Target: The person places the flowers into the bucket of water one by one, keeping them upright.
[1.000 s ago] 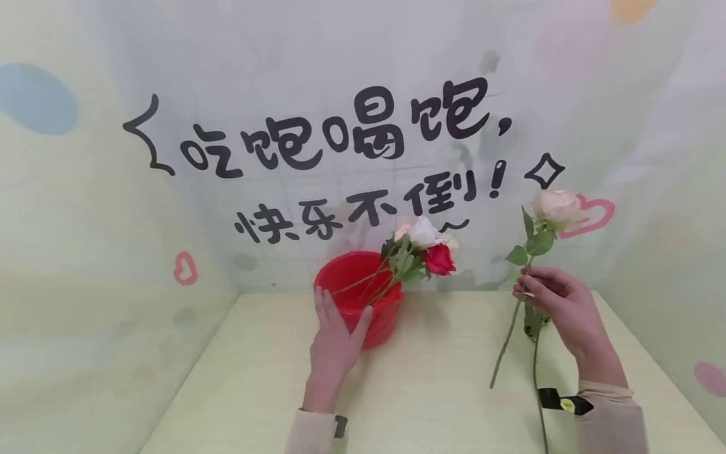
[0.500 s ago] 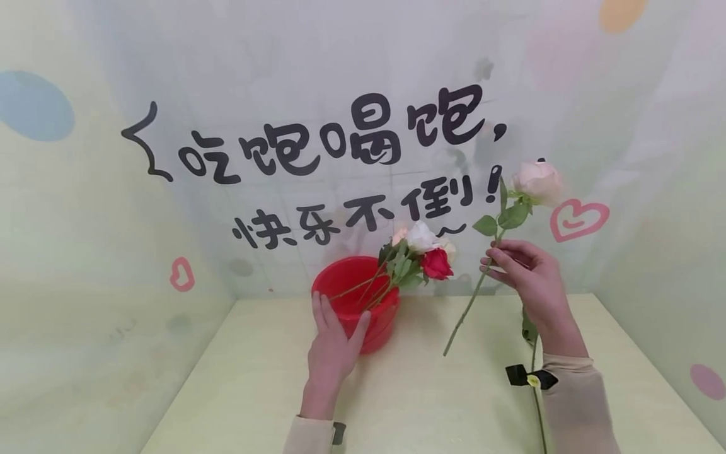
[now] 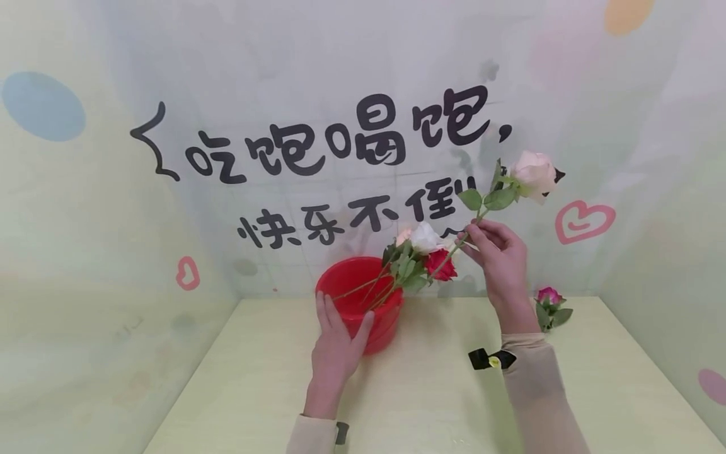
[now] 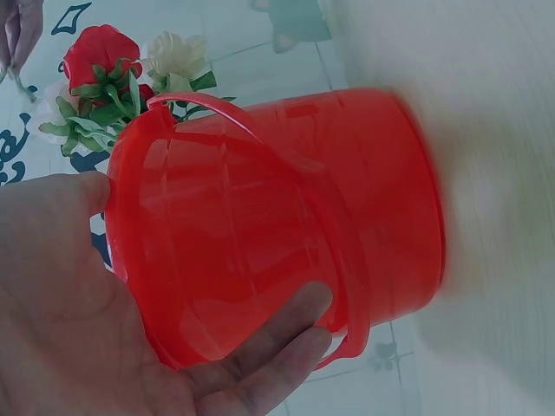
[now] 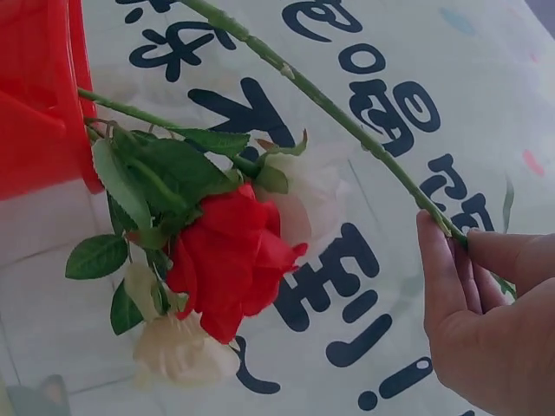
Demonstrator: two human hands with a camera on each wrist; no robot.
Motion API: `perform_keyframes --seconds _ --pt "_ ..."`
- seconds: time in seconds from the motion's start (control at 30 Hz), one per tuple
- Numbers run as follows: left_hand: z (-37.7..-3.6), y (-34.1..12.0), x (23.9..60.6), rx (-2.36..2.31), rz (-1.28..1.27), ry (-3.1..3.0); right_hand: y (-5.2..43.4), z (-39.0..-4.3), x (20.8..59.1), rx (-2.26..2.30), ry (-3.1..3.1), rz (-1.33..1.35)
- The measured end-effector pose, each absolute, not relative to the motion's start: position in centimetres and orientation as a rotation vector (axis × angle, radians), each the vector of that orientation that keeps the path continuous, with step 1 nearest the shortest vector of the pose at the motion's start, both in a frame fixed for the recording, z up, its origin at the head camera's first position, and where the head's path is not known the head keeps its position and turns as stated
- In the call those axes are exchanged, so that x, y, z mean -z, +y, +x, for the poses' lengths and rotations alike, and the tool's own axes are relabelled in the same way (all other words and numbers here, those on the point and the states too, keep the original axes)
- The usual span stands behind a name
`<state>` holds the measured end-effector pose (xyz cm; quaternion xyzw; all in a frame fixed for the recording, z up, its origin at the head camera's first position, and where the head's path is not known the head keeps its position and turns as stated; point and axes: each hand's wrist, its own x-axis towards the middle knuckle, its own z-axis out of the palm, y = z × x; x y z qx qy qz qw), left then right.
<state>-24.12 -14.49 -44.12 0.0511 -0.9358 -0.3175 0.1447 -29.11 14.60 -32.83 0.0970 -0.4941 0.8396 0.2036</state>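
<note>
Soft, even, bright light with only faint shadows on the bench. The head view bends at its edges (wide lens); the left wrist view smears on the right.

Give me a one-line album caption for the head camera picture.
Left hand steadies a red bucket of roses while the right hand pinches a pale pink rose by its stem.

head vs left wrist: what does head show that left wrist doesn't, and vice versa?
Head only: the right hand pinching the long green stem of a pale pink rose, a small magenta rose lying on the pale green table, and the black lettering on the wall.
Left wrist only: the bucket's red handle close up.
Both: the left hand against the red plastic bucket holding the red rose and white rose.
</note>
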Motion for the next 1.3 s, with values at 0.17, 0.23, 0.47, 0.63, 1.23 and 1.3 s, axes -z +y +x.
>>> perform_keyframes --seconds 0.17,0.23,0.47,0.63,1.23,1.3 --pt "-24.2 -14.4 44.3 0.91 0.148 -2.69 12.6 -30.2 32.3 -2.337 -1.344 0.265" --pt "-24.1 -14.4 44.3 0.912 0.147 -2.691 11.8 -30.5 32.3 -2.32 -1.364 0.268" --pt "-23.9 -14.3 44.2 0.919 0.138 -2.694 8.9 -30.8 32.7 -2.279 -1.463 0.289" --pt "-23.8 -14.3 44.3 0.925 0.14 -2.692 7.3 -31.0 33.5 -2.253 -1.554 0.318" --pt "-23.8 -14.2 44.0 0.91 0.132 -2.674 4.6 -32.1 36.7 -2.275 -1.754 0.197" --pt "-23.8 -14.2 44.0 0.909 0.128 -2.67 4.5 -32.0 37.1 -2.296 -1.78 0.177"
